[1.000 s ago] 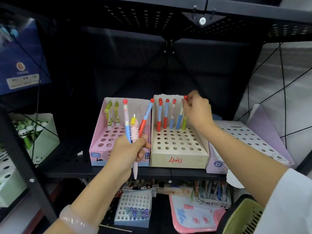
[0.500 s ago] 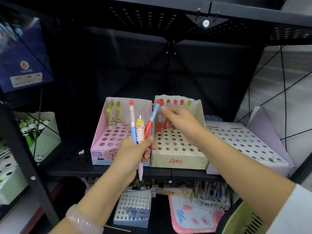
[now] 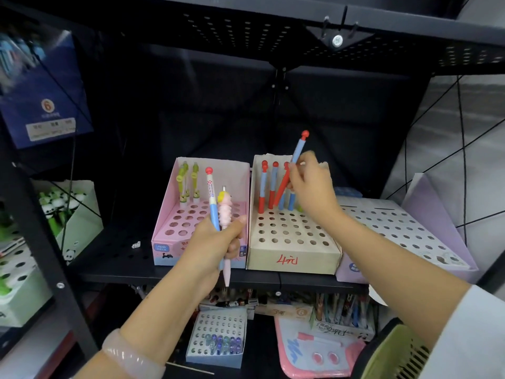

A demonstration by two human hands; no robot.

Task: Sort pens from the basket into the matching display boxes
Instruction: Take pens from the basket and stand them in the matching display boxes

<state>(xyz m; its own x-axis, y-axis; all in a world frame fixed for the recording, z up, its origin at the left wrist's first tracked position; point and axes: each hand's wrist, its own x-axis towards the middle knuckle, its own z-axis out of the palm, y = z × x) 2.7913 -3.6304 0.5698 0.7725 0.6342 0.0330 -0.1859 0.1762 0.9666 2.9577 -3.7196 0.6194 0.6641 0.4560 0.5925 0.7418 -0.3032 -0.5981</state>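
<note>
My right hand (image 3: 311, 187) pinches a blue-and-red pen with a red ball cap (image 3: 296, 154), tilted over the back rows of the beige display box (image 3: 289, 253), where several matching red-capped pens (image 3: 263, 184) stand. My left hand (image 3: 213, 247) grips two pens upright in front of the pink display box (image 3: 169, 231): a white-and-blue pen with a red cap (image 3: 211, 192) and a pink character pen (image 3: 226, 212). Three green pens (image 3: 187, 181) stand at the pink box's back. The green basket (image 3: 393, 351) shows at the bottom right corner.
A lilac box with empty holes (image 3: 404, 228) sits right of the beige one. A box of panda pens (image 3: 60, 209) stands at the left behind the black frame post (image 3: 41, 214). More pen boxes (image 3: 218, 335) lie on the shelf below. A perforated shelf hangs overhead.
My right hand took the blue-and-red pen out of my left hand's bundle and carried it right and up over the beige box. My left hand now holds two pens instead of three.
</note>
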